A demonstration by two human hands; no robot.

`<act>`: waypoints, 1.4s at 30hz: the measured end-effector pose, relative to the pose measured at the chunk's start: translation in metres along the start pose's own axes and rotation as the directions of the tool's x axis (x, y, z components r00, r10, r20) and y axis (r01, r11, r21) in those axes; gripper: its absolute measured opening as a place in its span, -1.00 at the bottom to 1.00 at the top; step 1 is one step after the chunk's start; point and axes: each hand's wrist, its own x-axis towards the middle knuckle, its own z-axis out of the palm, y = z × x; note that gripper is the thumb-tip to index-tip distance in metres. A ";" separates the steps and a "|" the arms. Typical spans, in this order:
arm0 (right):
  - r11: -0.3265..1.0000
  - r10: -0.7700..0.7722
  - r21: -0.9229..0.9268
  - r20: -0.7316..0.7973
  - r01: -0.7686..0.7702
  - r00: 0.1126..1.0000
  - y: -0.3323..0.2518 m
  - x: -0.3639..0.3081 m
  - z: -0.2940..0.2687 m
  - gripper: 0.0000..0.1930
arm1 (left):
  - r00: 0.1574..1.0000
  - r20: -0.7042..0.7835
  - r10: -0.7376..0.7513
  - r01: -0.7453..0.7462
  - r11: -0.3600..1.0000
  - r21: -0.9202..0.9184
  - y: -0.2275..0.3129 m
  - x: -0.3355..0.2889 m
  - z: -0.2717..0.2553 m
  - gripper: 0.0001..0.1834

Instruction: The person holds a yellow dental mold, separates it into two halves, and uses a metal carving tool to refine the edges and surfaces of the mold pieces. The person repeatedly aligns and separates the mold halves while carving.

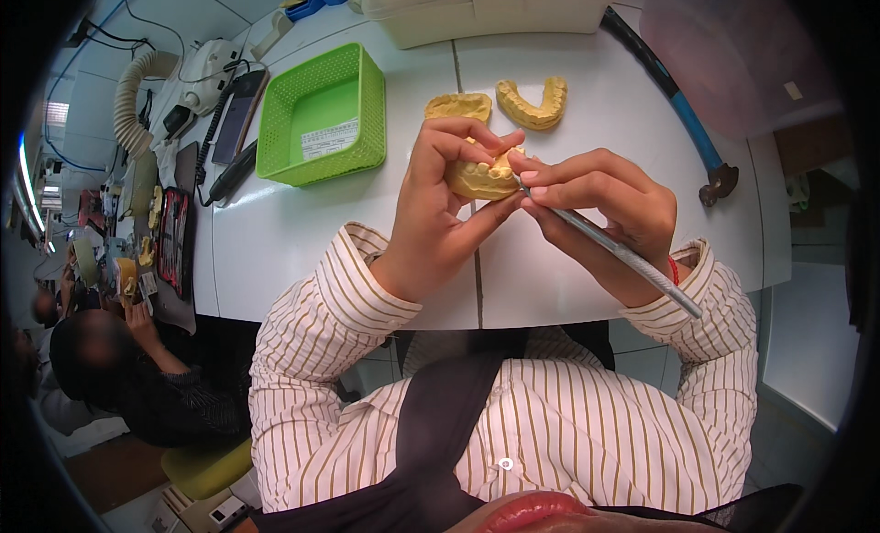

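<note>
A yellow plaster dental model [480,182] with a row of teeth is gripped in my left hand [440,194], fingers over its top and thumb along its underside. My right hand [610,203] holds a slim silver carving knife [632,256] like a pen. Its tip meets the right end of the model; the very point is hidden by my fingers. Just beyond my hands, two more yellow plaster pieces lie on the white table: a horseshoe-shaped dental model [535,104] and a flatter plaster piece [457,107].
A green perforated basket [371,120] with a printed paper inside stands at the left, beside a phone [240,117]. A blue-handled hammer [692,130] lies at the right. A translucent plastic box [486,15] sits at the back. Another person [156,368] works at the far left.
</note>
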 end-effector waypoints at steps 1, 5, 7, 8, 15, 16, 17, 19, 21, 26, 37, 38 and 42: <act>1.000 0.020 0.001 0.003 -0.020 1.000 -0.001 0.001 0.000 -0.84 | 1.000 -0.002 -0.003 0.003 1.000 0.002 0.000 0.000 0.000 -0.55; 1.000 -0.003 -0.005 0.008 0.003 1.000 0.000 0.000 0.000 -0.82 | 1.000 0.022 0.002 -0.003 0.999 0.046 0.000 0.000 -0.001 -0.54; 0.999 -0.041 -0.003 0.013 0.041 0.999 0.003 -0.001 0.001 -0.79 | 0.998 0.069 0.009 -0.017 0.994 0.104 0.001 0.001 -0.004 -0.53; 1.000 -0.030 0.004 0.013 0.030 0.999 0.003 -0.001 0.000 -0.79 | 0.998 0.068 0.006 -0.013 0.995 0.096 0.001 0.001 -0.004 -0.53; 0.998 0.054 0.042 -0.028 -0.053 0.998 -0.001 0.000 0.003 -0.85 | 0.998 0.062 0.023 -0.028 0.997 0.073 0.001 0.001 -0.003 -0.52; 0.998 0.057 0.036 -0.021 -0.056 0.998 -0.001 0.000 0.003 -0.85 | 0.997 0.064 0.030 -0.035 0.997 0.071 0.001 0.001 -0.003 -0.52; 0.999 0.042 0.029 -0.001 -0.042 0.999 0.000 -0.001 0.002 -0.83 | 0.997 0.068 0.035 -0.040 0.996 0.076 0.000 0.001 -0.004 -0.52; 1.000 0.013 0.015 0.040 -0.014 0.999 0.001 -0.002 0.000 -0.80 | 0.996 0.076 0.044 -0.050 0.995 0.086 0.000 0.001 -0.005 -0.52; 0.999 0.027 0.037 0.033 -0.029 0.999 0.003 -0.003 0.001 -0.81 | 0.996 0.075 0.043 -0.050 0.994 0.098 -0.001 0.001 -0.005 -0.52; 0.997 0.039 0.068 0.021 -0.041 0.999 0.006 -0.003 0.002 -0.81 | 0.999 0.045 0.014 -0.017 0.998 0.057 0.002 0.001 -0.003 -0.53; 0.856 0.270 0.473 -0.063 -0.209 0.961 0.008 -0.003 -0.002 -0.86 | 0.998 -0.007 -0.067 0.067 0.998 0.008 0.011 -0.001 0.000 -0.52; 0.840 0.287 0.502 -0.088 -0.207 0.954 0.008 -0.003 -0.003 -0.85 | 0.998 -0.004 -0.067 0.067 0.998 0.010 0.010 -0.001 0.000 -0.52; 0.841 0.161 0.533 -0.079 -0.095 0.984 0.011 -0.005 0.004 -0.84 | 0.999 0.019 -0.041 0.039 0.994 0.105 0.010 -0.001 -0.001 -0.52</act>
